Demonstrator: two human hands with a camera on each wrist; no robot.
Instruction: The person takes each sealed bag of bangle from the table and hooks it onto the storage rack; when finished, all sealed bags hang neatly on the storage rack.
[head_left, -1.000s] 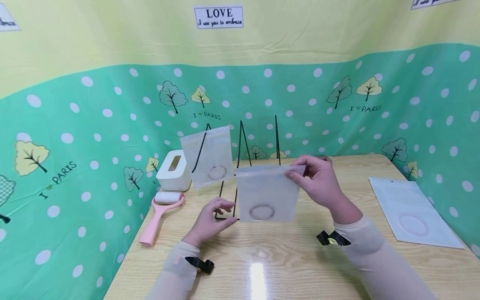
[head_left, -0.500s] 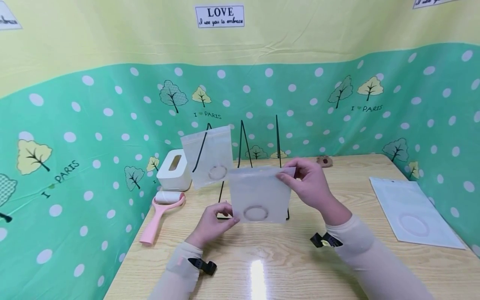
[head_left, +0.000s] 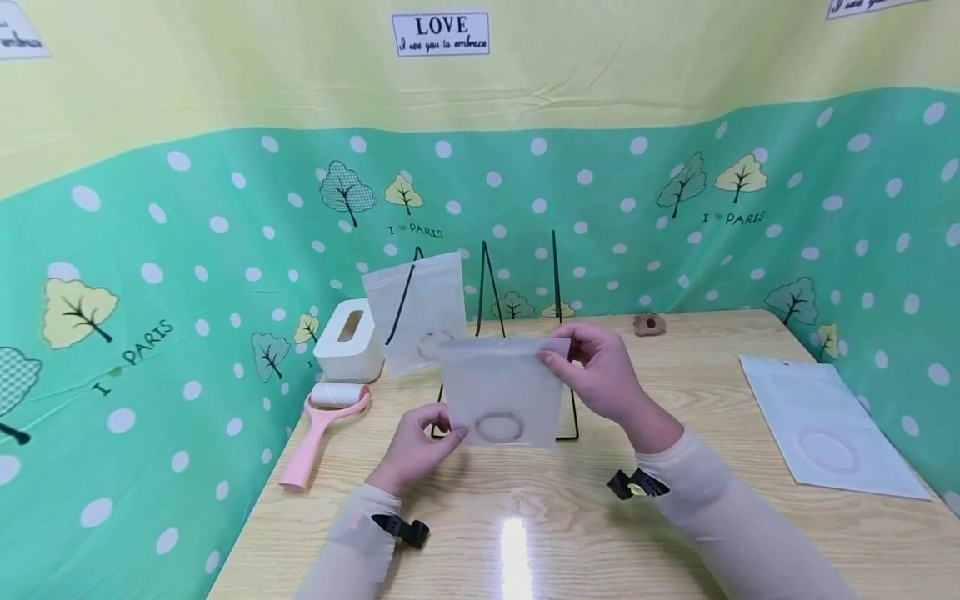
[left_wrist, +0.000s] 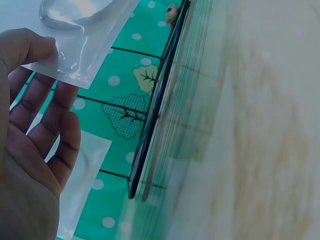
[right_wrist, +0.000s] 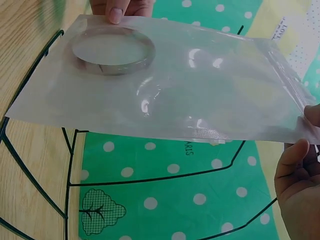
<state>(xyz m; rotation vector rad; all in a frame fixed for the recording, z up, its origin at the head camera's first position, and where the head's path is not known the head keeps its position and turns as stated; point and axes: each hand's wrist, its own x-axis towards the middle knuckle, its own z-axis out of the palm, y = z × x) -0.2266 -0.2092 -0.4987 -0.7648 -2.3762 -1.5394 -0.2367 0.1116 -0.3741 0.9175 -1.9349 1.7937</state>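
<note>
Head view: looks down past both sleeves toward a black wire rack (head_left: pixel 557 283), landmark for every place below, on a wood-grain tabletop (head_left: pixel 585 550).
Held bag (head_left: pixel 502 379): spans the space in front of the rack, broad face toward the head camera, partly covering the middle wires; cannot tell whether touching them.
Ring (right_wrist: pixel 111 68): lies inside the held bag, near the bottom edge, in front of the rack.
Left hand (head_left: pixel 415 450): pinches the lower left corner of the held bag, thumb in front and fingers behind, beside the rack's lower left.
Right hand (head_left: pixel 600 375): pinches the upper right corner, near the sealed strip, just in front of the rack's right upright.
Hung bag (head_left: pixel 416 304): rests at the rack's left peak, tilted, with a similar ring inside; exact hold on the wire hard to tell.
Tissue box (head_left: pixel 363 362) and pink lint roller (head_left: pixel 315 433): left of the rack, the roller nearer the camera.
Flat white packet (head_left: pixel 832 417): lies well to the right of the rack.
Small brown item (head_left: pixel 649 324): behind and right of the rack.
Step in hand: seems to be steadying and lining up the held bag before the rack.
Next move: likely calls for keeping both corners pinched, bag spread flat, with top edge level against the rack's middle peak.
</note>
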